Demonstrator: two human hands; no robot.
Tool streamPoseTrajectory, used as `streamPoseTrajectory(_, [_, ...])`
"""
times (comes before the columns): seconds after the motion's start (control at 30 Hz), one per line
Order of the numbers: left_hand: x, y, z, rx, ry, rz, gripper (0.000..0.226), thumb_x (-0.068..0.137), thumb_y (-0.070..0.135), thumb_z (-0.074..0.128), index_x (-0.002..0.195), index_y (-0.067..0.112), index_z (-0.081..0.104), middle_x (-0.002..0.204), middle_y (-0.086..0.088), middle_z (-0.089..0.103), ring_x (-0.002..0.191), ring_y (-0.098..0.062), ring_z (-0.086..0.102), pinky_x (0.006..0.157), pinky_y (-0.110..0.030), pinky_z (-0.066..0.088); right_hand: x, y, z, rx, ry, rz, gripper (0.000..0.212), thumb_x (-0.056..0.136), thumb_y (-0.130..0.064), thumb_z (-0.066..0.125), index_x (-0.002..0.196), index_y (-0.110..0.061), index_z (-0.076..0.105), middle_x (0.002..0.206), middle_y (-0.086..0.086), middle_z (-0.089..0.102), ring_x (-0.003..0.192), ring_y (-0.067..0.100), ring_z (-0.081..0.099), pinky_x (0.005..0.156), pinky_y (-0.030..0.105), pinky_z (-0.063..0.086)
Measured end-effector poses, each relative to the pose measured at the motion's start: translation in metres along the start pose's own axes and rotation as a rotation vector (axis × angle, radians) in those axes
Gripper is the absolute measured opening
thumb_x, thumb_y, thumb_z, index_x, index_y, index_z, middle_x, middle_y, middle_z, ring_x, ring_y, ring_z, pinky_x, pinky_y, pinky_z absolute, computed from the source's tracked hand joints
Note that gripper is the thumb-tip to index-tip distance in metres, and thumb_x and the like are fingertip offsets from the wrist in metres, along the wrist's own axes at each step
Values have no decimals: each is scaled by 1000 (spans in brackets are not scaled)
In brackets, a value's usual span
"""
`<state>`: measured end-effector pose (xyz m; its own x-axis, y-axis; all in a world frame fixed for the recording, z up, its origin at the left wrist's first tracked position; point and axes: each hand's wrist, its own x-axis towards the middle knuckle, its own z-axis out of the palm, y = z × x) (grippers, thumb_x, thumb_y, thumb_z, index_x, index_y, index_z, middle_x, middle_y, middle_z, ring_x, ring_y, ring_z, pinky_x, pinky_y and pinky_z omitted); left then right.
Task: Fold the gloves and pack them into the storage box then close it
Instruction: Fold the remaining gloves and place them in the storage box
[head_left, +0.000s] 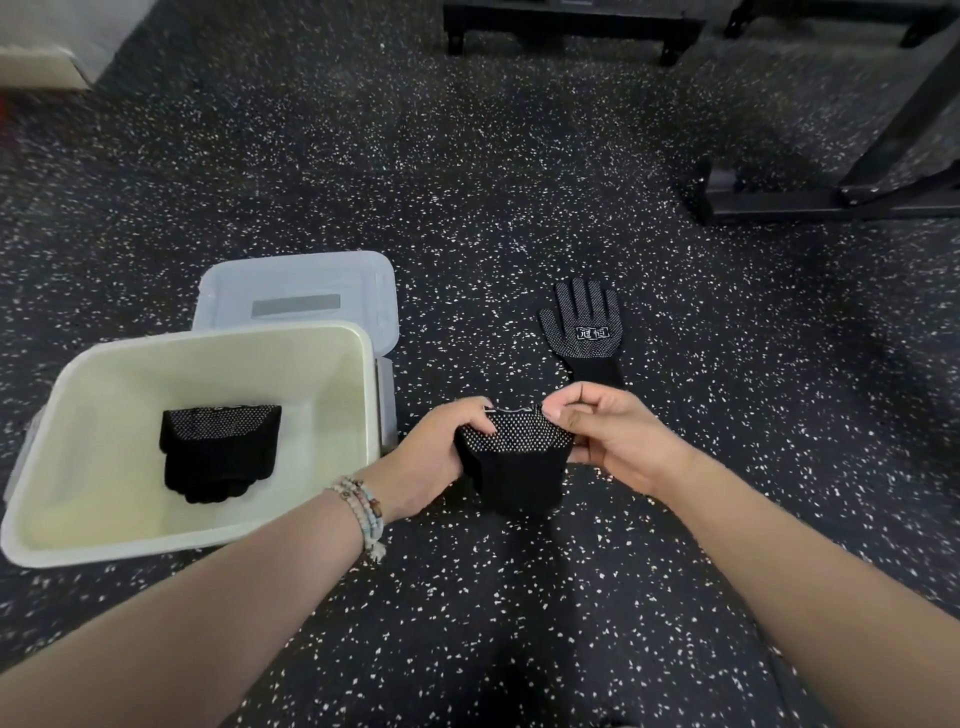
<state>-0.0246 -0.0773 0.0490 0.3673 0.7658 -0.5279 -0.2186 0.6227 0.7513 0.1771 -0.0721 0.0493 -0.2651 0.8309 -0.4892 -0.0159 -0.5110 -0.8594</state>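
Left hand: I see my left hand curled round the left edge of the folded glove, fingertips over its top edge.
Right hand: my right hand pinches the same glove's upper right corner between thumb and fingers.
Folded glove: black, dotted face up, held between both hands near the middle of the scene, just right of the box; I cannot tell whether it touches the floor.
Storage box: the cream storage box sits open on the left, tilted toward me.
Packed glove: a second folded glove lies on the box bottom.
Flat glove: a third glove lies spread flat, fingers pointing far, just beyond my right hand.
Lid: the translucent lid lies on the floor behind the box, touching its far side.
Floor: speckled dark floor.
Wrist: beaded bracelets on my left wrist.
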Motion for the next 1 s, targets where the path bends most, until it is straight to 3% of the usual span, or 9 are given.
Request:
streamPoseTrajectory(0.2, [-15,23,-3,-186,-34,-16,26,82,8,40,100,7,59,98,-12,67,84,-26,64,80,-38,53,-2,-31,24,-71,58,-130,25,53,-35,81,74,-24,75,92,2,64,78,8,57,57,17,46])
streamPoseTrajectory(0.3, [-21,34,-8,-203,-24,-24,27,85,14,43,101,7,63,98,-12,69,84,-28,66,79,-40,54,0,-37,33,-78,88,-160,31,54,-38,82,81,-22,76,92,4,64,84,15,54,72,27,43])
streamPoseTrajectory(0.43, [-27,46,-22,-160,-6,-31,53,77,26,66,125,5,58,117,-14,61,105,-31,59,96,-45,46,3,-44,44,24,65,-135,33,65,-40,76,90,-19,76,83,8,60,73,17,54,66,29,44])
streamPoseTrajectory(0.53, [-34,55,-43,-120,29,41,41,74,25,74,108,6,64,101,-10,66,93,-26,62,76,-34,53,6,-46,46,137,5,-115,28,80,-35,65,101,-17,73,75,0,64,64,12,54,60,25,44])
streamPoseTrajectory(0.63, [-42,63,-78,-102,73,118,45,78,28,72,118,9,64,109,-11,66,99,-28,61,87,-41,49,6,-42,44,95,-21,-102,34,80,-33,63,109,-16,70,90,3,71,71,13,58,68,28,48])
streamPoseTrajectory(0.73, [-53,67,-115,-78,154,134,45,87,27,59,126,6,59,111,-18,65,86,-34,64,61,-35,55,6,-34,39,70,-25,-77,39,79,-33,63,114,-15,68,95,5,71,75,13,60,70,28,48])
streamPoseTrajectory(0.8, [-61,65,-137,-20,209,65,51,88,35,57,128,2,56,103,-26,65,66,-36,62,47,-31,45,7,-28,36,64,-17,-54,40,80,-31,63,116,-15,66,98,6,71,77,14,60,72,29,49])
streamPoseTrajectory(0.9, [-64,56,-162,71,327,-102,57,84,40,60,122,-2,57,93,-30,65,56,-32,56,43,-28,34,9,-20,32,55,-4,-22,38,81,-30,62,115,-14,66,99,7,71,78,15,61,73,30,48])
streamPoseTrajectory(1.0, [-56,50,-166,128,412,-246,38,89,33,55,105,-1,60,77,-25,69,49,-29,56,44,-25,29,10,-14,31,58,-1,5,39,78,-31,64,112,-12,67,98,7,71,77,15,62,72,31,48])
